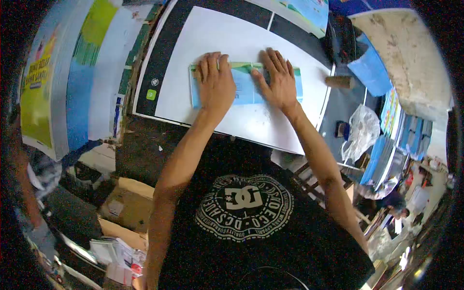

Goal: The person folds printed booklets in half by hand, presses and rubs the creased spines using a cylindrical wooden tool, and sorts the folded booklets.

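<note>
A blue printed paper sheet (249, 94) with a green strip along its far edge, apparently folded, lies on a large white sheet (191, 43). My left hand (215, 83) rests palm down on its left part, the fingers slightly bent and reaching to the green edge. On the right part lies my right hand (279, 81), flat, with the thumb spread away from the fingers. Both hands press on the paper from above, and neither is wrapped round anything. What is beneath the palms is hidden.
Tall stacks of printed sheets (79, 92) stand at the left. A brown cylinder (339, 82), a clear plastic bag (361, 131) and a blue container (371, 67) are at the right. Another printed stack (304, 13) sits beyond the board. A cardboard box (126, 205) is at lower left.
</note>
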The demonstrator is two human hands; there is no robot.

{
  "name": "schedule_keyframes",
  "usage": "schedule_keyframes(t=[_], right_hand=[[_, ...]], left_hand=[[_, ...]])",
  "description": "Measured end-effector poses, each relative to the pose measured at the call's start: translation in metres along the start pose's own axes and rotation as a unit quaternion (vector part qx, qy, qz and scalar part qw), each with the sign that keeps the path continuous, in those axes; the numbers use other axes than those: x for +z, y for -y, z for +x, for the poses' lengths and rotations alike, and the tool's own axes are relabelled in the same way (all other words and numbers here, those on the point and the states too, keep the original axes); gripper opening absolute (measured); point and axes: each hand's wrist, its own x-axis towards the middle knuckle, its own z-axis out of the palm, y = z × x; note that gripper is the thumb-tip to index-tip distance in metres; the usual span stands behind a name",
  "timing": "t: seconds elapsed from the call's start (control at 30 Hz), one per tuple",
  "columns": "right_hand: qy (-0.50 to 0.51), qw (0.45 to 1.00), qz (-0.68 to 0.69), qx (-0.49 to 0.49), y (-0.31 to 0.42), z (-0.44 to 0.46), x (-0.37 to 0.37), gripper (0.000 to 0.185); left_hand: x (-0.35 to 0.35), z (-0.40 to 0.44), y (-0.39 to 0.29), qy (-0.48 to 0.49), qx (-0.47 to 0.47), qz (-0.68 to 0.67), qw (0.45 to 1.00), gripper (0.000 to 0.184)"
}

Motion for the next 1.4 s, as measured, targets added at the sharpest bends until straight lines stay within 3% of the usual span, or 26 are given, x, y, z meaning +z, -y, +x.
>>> schedule_keyframes(t=[0.3,0.6,0.97,1.1,1.2,1.4], right_hand=[[-0.037,0.999,-0.011,0.007,-0.006,-0.006,0.011,0.062],[-0.059,0.998,0.028,-0.012,-0.015,-0.012,0.015,0.051],[-0.172,0.979,0.102,-0.035,-0.011,-0.022,0.000,0.053],[-0.144,0.989,0.016,0.003,-0.020,-0.026,0.010,0.057],[-0.115,0.992,0.043,-0.004,-0.023,-0.031,0.009,0.058],[-0.115,0.991,0.075,0.009,-0.028,-0.035,0.013,0.053]], left_hand=[[0.008,-0.001,-0.003,0.012,0.012,0.014,1.000,0.028],[0.027,-0.008,-0.032,0.050,0.094,0.021,0.994,0.039],[0.022,-0.010,-0.050,0.056,0.120,0.046,0.990,0.045],[0.022,-0.008,-0.058,0.059,0.106,0.064,0.991,0.041],[0.021,-0.007,-0.058,0.099,0.070,0.051,0.991,0.042],[0.025,-0.008,-0.043,0.090,0.104,0.054,0.989,0.045]])
